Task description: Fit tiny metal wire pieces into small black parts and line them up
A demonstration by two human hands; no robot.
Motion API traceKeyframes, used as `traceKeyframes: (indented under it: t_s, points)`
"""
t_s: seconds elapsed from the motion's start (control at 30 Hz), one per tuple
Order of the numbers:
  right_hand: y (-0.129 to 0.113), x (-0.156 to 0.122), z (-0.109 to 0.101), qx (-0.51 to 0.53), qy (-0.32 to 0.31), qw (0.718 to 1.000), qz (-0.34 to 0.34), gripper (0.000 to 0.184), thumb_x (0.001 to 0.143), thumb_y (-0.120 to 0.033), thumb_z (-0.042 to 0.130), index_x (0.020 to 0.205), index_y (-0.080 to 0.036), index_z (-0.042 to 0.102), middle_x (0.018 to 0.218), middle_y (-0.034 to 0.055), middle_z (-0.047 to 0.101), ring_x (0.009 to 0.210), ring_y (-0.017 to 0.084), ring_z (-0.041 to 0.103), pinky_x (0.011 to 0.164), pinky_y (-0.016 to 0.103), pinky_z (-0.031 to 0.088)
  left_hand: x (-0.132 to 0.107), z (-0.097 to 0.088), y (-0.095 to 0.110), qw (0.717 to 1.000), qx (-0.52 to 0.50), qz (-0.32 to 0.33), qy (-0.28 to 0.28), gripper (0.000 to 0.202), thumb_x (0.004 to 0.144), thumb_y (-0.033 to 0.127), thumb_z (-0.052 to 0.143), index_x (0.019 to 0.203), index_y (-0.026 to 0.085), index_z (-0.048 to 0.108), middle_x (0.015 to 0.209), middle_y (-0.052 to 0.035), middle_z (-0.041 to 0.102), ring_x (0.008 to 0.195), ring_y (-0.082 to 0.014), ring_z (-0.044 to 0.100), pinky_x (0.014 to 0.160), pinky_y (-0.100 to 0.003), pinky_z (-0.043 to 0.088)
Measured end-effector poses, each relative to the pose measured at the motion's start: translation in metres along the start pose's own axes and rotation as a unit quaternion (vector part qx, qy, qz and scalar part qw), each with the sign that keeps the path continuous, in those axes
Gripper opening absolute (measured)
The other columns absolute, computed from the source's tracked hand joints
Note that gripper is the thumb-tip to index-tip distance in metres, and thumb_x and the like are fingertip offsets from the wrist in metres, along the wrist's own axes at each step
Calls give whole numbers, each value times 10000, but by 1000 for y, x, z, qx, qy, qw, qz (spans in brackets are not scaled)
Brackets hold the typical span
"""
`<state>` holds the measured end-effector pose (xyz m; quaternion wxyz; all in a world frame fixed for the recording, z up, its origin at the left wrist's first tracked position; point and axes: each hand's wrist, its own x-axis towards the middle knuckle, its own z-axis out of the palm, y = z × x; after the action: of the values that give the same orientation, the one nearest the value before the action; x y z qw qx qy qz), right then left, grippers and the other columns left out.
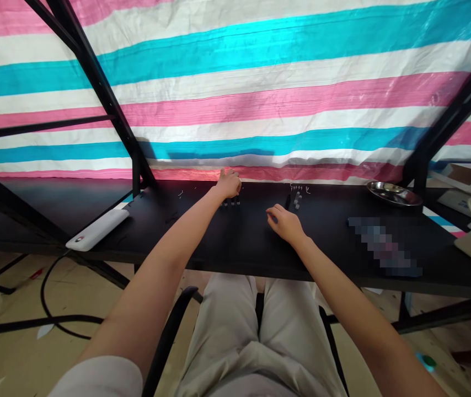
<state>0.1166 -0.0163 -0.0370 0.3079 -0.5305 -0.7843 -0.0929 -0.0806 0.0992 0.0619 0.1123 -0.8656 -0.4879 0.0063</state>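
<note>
"Right by the left hand [230, 183], on the black table [239, 237]: small tubes [233, 202] in a row, yeah?"

"Yep. Can't tell if those fingers are clamped on one, tbh."

"And the right hand [285, 222]?"

"Loosely curled nearby, can't tell if its fingertips touch. Clear tubes [297, 199] and a dark stick [288, 202] just past it, plate [392, 194] further right, white case [97, 229] far left."

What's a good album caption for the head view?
Left hand by small lined-up pieces, right hand nearby, black table beneath.
</note>
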Motion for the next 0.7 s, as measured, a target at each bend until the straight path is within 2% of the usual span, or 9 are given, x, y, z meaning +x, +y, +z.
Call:
traceKeyframes:
  t_s: [0.27, 0.7]
  points:
    - [-1, 0, -2, 6, -10, 1000, 11, 249, 881, -247, 395, 984, -202, 617, 932, 37, 615, 733, 113, 579, 585, 204, 374, 0, 2, 0, 1000, 2, 2, 0, 113, 710, 231, 647, 788, 191, 719, 1039, -96, 565, 1109, -293, 388, 1007, -538, 194]
    - [0, 0, -2, 11, 25, 1000, 2, 221, 867, -243, 416, 942, -204, 621, 900, 30, 621, 700, 110, 578, 552, 206, 369, 1, 2, 1, 1000, 15, -13, -24, 188, 750, 294, 605, 864, 196, 718, 1091, -105, 577, 1149, -305, 380, 1028, -551, 167]
